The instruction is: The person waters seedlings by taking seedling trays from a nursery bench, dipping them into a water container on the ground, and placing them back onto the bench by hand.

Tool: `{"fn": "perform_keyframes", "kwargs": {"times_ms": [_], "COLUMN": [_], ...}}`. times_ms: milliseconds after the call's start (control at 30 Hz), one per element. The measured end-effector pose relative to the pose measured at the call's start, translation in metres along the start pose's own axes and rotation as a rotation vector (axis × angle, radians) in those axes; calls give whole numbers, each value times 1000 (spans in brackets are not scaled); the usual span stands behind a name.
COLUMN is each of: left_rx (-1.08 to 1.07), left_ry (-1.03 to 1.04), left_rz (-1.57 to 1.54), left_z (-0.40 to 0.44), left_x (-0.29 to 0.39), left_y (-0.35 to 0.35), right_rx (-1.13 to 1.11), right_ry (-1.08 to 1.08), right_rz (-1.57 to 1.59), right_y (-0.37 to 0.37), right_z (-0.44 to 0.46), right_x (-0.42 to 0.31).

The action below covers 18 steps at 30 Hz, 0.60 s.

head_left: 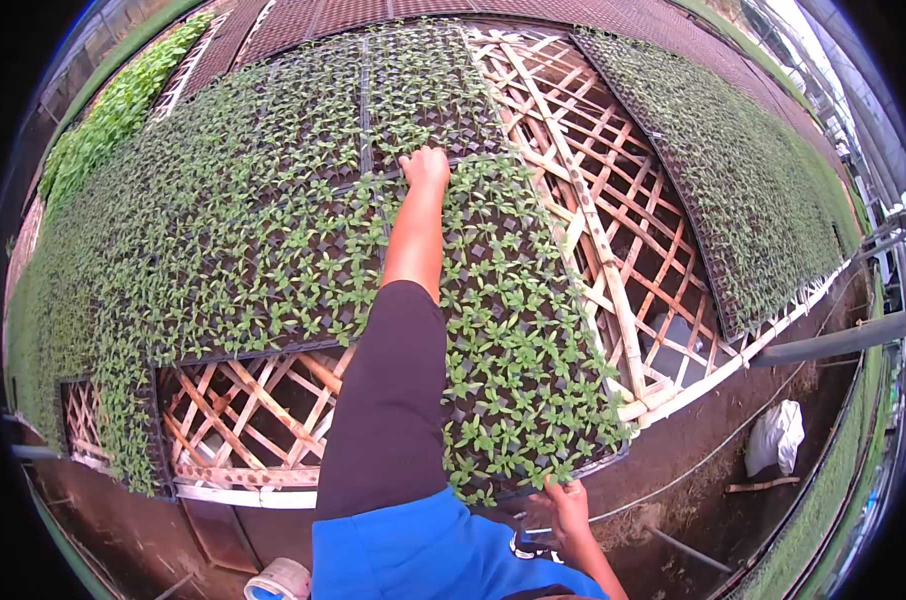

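A long black seedling tray (518,345) full of small green plants lies lengthwise in front of me. My left arm reaches far forward over it, and my left hand (427,168) is closed on the tray's far end, where it meets another tray of seedlings (423,95). At the near end, my right hand (565,505) grips the tray's edge near its right corner, the fingers partly hidden under the rim. Left of my arm, more seedling trays (273,260) lie side by side.
A bamboo lattice bench (603,220) carries the trays and shows bare on the right and at the near left. Another planted tray block (733,190) lies farther right. A white bucket (278,580) and a white sack (775,438) are below. A grey pipe (833,340) juts in at right.
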<state>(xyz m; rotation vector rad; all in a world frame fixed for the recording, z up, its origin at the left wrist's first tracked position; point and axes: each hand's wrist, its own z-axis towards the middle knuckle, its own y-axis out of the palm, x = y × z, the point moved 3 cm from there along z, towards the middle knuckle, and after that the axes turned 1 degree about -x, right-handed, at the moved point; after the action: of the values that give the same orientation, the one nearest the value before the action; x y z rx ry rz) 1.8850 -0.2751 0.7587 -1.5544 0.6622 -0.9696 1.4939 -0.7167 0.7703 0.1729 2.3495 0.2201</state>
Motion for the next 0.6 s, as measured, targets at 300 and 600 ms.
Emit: {"fn": "perform_keyframes", "kwargs": {"times_ms": [300,600], "left_rx": [387,532], "left_ry": [193,289], "left_rz": [-269,-656], "left_z": [-47,-283], "left_x": [-15,-85], "left_y": [-38,-91], "right_rx": [-65,-260], "right_ry": [85,148], "right_rz": [13,-135], "right_y": [19,-4], "right_z": [3,9], "right_x": [14,20]}}
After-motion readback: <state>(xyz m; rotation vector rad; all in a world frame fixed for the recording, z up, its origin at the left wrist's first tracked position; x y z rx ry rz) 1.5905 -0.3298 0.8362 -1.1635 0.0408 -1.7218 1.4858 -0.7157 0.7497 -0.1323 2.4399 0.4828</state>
